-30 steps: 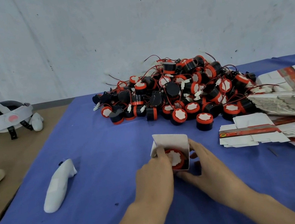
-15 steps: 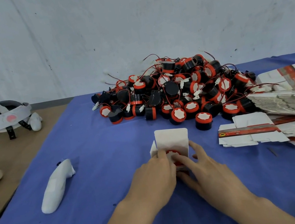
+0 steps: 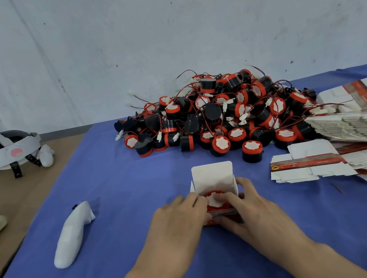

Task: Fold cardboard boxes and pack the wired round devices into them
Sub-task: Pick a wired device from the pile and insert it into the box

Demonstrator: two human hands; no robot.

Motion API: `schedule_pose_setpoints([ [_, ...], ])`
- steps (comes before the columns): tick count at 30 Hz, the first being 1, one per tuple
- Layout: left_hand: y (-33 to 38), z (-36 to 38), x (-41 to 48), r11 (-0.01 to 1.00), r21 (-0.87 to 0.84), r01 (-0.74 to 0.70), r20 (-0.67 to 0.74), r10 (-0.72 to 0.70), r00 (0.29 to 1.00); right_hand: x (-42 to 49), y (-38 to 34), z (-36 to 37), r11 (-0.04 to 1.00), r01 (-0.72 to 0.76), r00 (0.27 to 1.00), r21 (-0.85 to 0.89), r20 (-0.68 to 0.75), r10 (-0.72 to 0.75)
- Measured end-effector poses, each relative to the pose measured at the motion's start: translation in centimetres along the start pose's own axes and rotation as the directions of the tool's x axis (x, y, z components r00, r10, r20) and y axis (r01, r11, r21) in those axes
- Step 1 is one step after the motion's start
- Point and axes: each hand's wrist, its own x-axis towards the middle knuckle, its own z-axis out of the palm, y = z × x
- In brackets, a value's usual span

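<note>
Folded box (image 3: 212, 181) stands on counter (image 3: 116, 180), near-ctr, top flap raised at 12 o'clock so the mouth stays clear. One round device (image 3: 213, 199) sits inside, red rim and white face up, approx. level w/ the opening. Left hand (image 3: 179, 215) grips the wall at 9 o'clock, fingers curled, bracing the box. Right hand (image 3: 246, 203) clamps the wall at 3 o'clock, fingertips on the device, prob. seating it. Device pile (image 3: 222, 117) at 12–1 o'clock and flat blanks (image 3: 305, 166) at 3 o'clock lie w/in reach for the next cycle. Flap not yet closed.
</note>
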Motion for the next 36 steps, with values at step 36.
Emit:
schedule_pose_setpoints([
  [36, -0.7, 1.5, -2.4, 0.985, -0.133, 0.111, -0.082, -0.122, 0.989, 0.0, 0.6, 0.4, 0.994, 0.027, 0.999, 0.106, -0.035, -0.023],
])
